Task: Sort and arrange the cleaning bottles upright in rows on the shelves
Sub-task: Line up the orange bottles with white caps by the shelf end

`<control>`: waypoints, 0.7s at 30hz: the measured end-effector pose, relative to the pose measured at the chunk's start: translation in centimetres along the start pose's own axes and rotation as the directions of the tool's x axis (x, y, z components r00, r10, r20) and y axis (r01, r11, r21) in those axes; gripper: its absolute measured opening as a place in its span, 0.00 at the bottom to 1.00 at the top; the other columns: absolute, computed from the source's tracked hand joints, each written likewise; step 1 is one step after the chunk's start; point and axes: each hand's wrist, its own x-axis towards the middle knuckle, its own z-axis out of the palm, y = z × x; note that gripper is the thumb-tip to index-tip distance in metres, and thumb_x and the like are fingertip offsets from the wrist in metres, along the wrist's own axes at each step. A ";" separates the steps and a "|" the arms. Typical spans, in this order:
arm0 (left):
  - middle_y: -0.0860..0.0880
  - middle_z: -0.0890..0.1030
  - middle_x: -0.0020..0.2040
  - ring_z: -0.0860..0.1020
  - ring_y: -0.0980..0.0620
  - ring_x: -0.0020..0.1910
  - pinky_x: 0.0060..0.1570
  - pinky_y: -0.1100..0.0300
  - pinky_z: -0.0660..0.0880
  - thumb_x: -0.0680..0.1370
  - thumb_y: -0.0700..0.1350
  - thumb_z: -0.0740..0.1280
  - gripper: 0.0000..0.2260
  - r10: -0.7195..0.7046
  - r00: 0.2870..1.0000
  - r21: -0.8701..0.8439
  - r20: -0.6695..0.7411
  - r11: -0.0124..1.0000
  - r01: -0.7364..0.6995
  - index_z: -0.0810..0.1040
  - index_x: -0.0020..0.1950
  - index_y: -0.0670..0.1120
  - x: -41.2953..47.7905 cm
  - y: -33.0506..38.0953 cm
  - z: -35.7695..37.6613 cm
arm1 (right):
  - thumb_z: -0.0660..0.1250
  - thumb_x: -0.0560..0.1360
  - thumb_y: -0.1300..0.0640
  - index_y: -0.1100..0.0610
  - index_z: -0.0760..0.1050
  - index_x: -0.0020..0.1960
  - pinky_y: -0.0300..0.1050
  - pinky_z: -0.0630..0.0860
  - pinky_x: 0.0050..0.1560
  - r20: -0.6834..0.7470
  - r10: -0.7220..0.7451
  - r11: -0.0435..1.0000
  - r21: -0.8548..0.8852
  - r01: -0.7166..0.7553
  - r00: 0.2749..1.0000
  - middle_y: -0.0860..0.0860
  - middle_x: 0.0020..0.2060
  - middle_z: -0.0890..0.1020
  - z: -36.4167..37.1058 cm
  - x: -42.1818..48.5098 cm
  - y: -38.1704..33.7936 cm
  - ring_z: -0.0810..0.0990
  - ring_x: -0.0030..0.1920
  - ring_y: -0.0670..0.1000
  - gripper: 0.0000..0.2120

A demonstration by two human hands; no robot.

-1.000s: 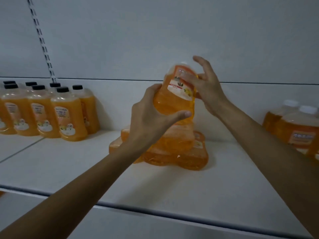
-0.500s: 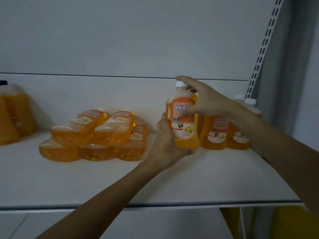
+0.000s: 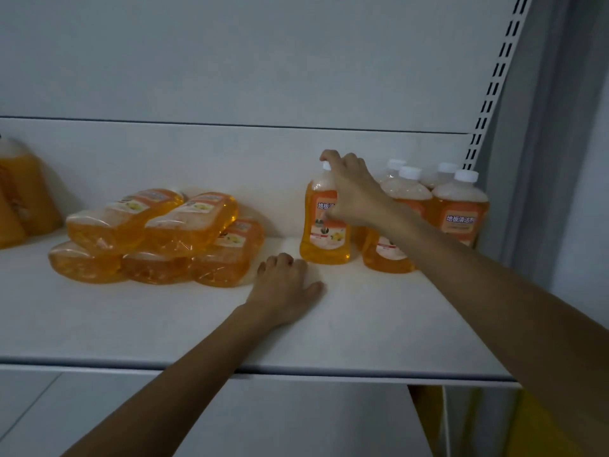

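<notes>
Head view told me the bottle (image 3: 324,239), in both hands a moment before, stood upright on the shelf (image 3: 362,324) beside the standing row (image 3: 459,209), right hand (image 3: 354,192) pinching its neck, left hand (image 3: 283,288) resting loose and empty, the pile (image 3: 158,235) waiting.

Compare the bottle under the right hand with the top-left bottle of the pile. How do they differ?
The standing bottle is upright on the shelf; the top-left pile bottle lies on its side upon other bottles. The right hand grips the standing bottle at its top; no hand touches the top-left pile bottle. Both hold orange liquid.
</notes>
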 end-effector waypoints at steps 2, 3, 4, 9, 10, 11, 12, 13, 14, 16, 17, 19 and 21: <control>0.43 0.70 0.65 0.67 0.44 0.64 0.65 0.50 0.65 0.78 0.59 0.55 0.23 0.015 1.000 0.049 0.014 0.999 -0.016 0.69 0.66 0.45 -0.1 0.2 -0.1 | 0.77 0.65 0.60 0.54 0.54 0.73 0.50 0.75 0.55 0.005 0.010 0.998 -0.054 -0.010 1.000 0.59 0.65 0.63 0.4 0.9 0.2 0.65 0.65 0.57 0.44; 0.43 0.70 0.65 0.67 0.44 0.64 0.65 0.51 0.64 0.78 0.59 0.55 0.23 0.009 1.000 0.055 0.020 0.998 -0.010 0.70 0.66 0.45 -0.1 0.1 -0.2 | 0.76 0.66 0.61 0.55 0.53 0.73 0.50 0.76 0.54 0.007 0.007 0.996 -0.094 -0.006 1.000 0.59 0.66 0.62 0.6 1.2 0.3 0.68 0.64 0.58 0.44; 0.43 0.70 0.65 0.67 0.44 0.64 0.65 0.51 0.64 0.78 0.59 0.55 0.23 0.005 1.000 0.058 0.018 0.998 -0.006 0.70 0.66 0.45 0.0 0.1 -0.1 | 0.76 0.66 0.63 0.55 0.53 0.73 0.50 0.78 0.53 0.007 0.003 0.991 -0.135 -0.002 1.000 0.60 0.66 0.62 0.7 1.5 0.5 0.71 0.61 0.58 0.44; 0.44 0.70 0.65 0.67 0.45 0.64 0.65 0.51 0.64 0.78 0.59 0.55 0.24 0.014 1.000 0.075 0.011 0.997 -0.015 0.69 0.66 0.45 -0.1 0.0 0.0 | 0.76 0.67 0.61 0.56 0.53 0.74 0.50 0.79 0.52 -0.011 0.025 0.975 -0.221 -0.027 1.000 0.61 0.67 0.61 1.0 2.5 0.9 0.74 0.59 0.59 0.44; 0.44 0.70 0.65 0.67 0.45 0.64 0.66 0.51 0.64 0.78 0.59 0.55 0.24 0.011 1.000 0.073 0.014 0.997 -0.012 0.69 0.67 0.45 -0.1 0.0 0.0 | 0.76 0.67 0.61 0.56 0.53 0.74 0.50 0.78 0.53 -0.017 0.031 0.973 -0.228 -0.034 0.999 0.61 0.67 0.61 1.2 2.6 0.9 0.73 0.60 0.59 0.44; 0.44 0.70 0.65 0.67 0.45 0.64 0.66 0.51 0.64 0.78 0.59 0.55 0.24 0.007 1.000 0.075 0.017 0.997 -0.008 0.69 0.67 0.45 -0.1 0.0 -0.1 | 0.76 0.67 0.60 0.56 0.53 0.74 0.51 0.78 0.54 -0.025 0.033 0.971 -0.236 -0.038 0.999 0.61 0.67 0.62 1.3 2.6 0.9 0.72 0.62 0.59 0.44; 0.43 0.70 0.65 0.67 0.44 0.64 0.66 0.51 0.64 0.78 0.59 0.56 0.24 0.007 1.000 0.076 0.014 0.997 -0.008 0.69 0.67 0.45 -0.2 0.1 -0.2 | 0.76 0.67 0.59 0.56 0.53 0.74 0.51 0.77 0.55 -0.033 0.028 0.968 -0.249 -0.035 0.999 0.61 0.67 0.62 1.4 2.6 1.0 0.70 0.64 0.60 0.44; 0.43 0.70 0.66 0.67 0.44 0.64 0.66 0.51 0.64 0.78 0.58 0.56 0.23 0.012 1.000 0.073 0.007 0.997 -0.012 0.70 0.67 0.44 -0.2 0.2 -0.3 | 0.76 0.67 0.58 0.56 0.53 0.74 0.51 0.76 0.57 -0.035 0.019 0.963 -0.266 -0.028 0.999 0.61 0.67 0.63 1.4 2.6 1.0 0.67 0.65 0.60 0.44; 0.44 0.70 0.66 0.67 0.45 0.65 0.66 0.51 0.64 0.78 0.57 0.57 0.23 0.025 1.000 0.059 0.001 0.998 -0.025 0.70 0.67 0.44 -0.3 0.2 -0.4 | 0.76 0.68 0.57 0.56 0.53 0.74 0.52 0.74 0.58 -0.029 0.013 0.959 -0.282 -0.021 0.999 0.61 0.67 0.63 1.3 2.5 1.0 0.65 0.66 0.60 0.44; 0.45 0.70 0.67 0.67 0.47 0.65 0.65 0.55 0.64 0.78 0.54 0.59 0.20 0.089 0.996 -0.039 -0.003 0.995 -0.089 0.71 0.66 0.46 -0.6 0.0 -1.0 | 0.76 0.68 0.56 0.56 0.52 0.75 0.52 0.71 0.61 -0.017 0.034 0.969 -0.246 -0.037 0.999 0.60 0.69 0.62 1.3 2.2 1.1 0.62 0.69 0.59 0.44; 0.47 0.70 0.68 0.68 0.48 0.66 0.64 0.59 0.64 0.78 0.53 0.61 0.18 0.136 0.991 -0.112 -0.014 0.984 -0.137 0.72 0.66 0.47 -0.7 -0.3 -1.5 | 0.75 0.68 0.55 0.55 0.53 0.75 0.51 0.69 0.63 -0.025 0.059 0.981 -0.182 -0.062 0.998 0.59 0.70 0.61 1.2 2.0 0.9 0.59 0.70 0.59 0.44; 0.49 0.72 0.66 0.70 0.52 0.65 0.58 0.68 0.62 0.78 0.50 0.64 0.15 0.238 0.966 -0.193 -0.098 0.948 -0.253 0.74 0.63 0.48 -0.9 -1.3 -3.5 | 0.73 0.71 0.54 0.55 0.54 0.75 0.50 0.65 0.67 -0.106 0.055 0.998 -0.034 -0.059 0.993 0.57 0.73 0.58 1.1 1.9 0.3 0.55 0.73 0.57 0.40; 0.49 0.77 0.61 0.74 0.52 0.60 0.54 0.70 0.62 0.77 0.46 0.66 0.12 0.304 0.918 -0.163 -0.254 0.922 -0.350 0.77 0.60 0.46 -1.1 -2.5 -6.1 | 0.70 0.73 0.54 0.56 0.57 0.75 0.47 0.61 0.69 -0.224 -0.012 0.997 0.068 0.028 0.975 0.56 0.73 0.59 0.9 2.2 -1.1 0.54 0.73 0.55 0.36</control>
